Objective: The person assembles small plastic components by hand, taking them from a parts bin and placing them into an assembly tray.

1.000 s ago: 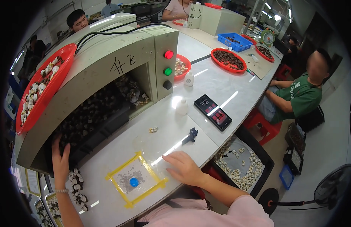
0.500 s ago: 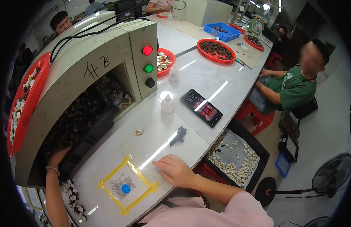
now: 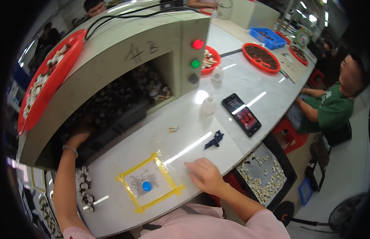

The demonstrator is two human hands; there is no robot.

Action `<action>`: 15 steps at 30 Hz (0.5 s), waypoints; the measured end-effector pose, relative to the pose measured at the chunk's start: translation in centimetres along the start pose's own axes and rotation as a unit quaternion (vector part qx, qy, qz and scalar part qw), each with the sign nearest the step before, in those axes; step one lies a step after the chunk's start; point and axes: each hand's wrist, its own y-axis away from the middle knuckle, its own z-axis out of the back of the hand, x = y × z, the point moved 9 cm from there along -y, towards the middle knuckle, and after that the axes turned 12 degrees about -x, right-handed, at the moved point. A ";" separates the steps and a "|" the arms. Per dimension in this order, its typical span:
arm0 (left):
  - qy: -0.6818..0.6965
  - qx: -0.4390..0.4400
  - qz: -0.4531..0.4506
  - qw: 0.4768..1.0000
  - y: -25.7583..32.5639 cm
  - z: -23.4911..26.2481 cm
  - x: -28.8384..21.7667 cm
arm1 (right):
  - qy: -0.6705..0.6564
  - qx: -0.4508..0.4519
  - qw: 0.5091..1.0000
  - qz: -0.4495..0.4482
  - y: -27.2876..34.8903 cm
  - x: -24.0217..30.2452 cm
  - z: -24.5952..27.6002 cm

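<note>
From where I stand, the left hand (image 3: pixel 82 134) has gone into the arched opening of the pale machine (image 3: pixel 107 61), at the left of the frame. It is among the dark pieces (image 3: pixel 111 97) that fill the black bin (image 3: pixel 127 119) there, its wrist by the bin's near end. Shadow and blur cover those fingers, so I cannot tell how far apart they are or whether they grip anything.

The right hand (image 3: pixel 205 174) is in the lower middle of the frame, its fingers loosely bent and a little spread, with nothing visible in them. Just left of it, a yellow tape square (image 3: pixel 160 200) marks the white table (image 3: pixel 189 119), a blue cap (image 3: pixel 147 186) within it. A dark scrap (image 3: pixel 215 140) lies near that hand, above and to the right.

Mid-frame, a white bottle (image 3: pixel 208 105) stands beside a phone (image 3: pixel 241 115) (its screen is lit). At the upper left, a red plate (image 3: pixel 69 57) of pale bits leans on the machine; at the lower right sits a black tray (image 3: pixel 288 169) of pale pieces.
</note>
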 end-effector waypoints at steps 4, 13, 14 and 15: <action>0.090 0.041 0.121 0.988 0.5 0.4 -5.7 | 0.006 0.015 1.000 -0.026 -0.1 -0.7 0.0; 0.114 -0.110 0.049 0.986 0.0 3.9 -4.6 | -0.005 0.028 0.996 -0.087 -0.3 -1.9 -0.3; 0.114 -0.111 0.053 0.986 0.0 3.9 -4.5 | -0.006 0.031 0.996 -0.086 -0.5 -1.9 -0.3; 0.122 -0.128 0.061 0.982 0.0 4.1 -4.3 | 0.015 0.027 0.996 -0.084 -0.8 -2.0 -0.1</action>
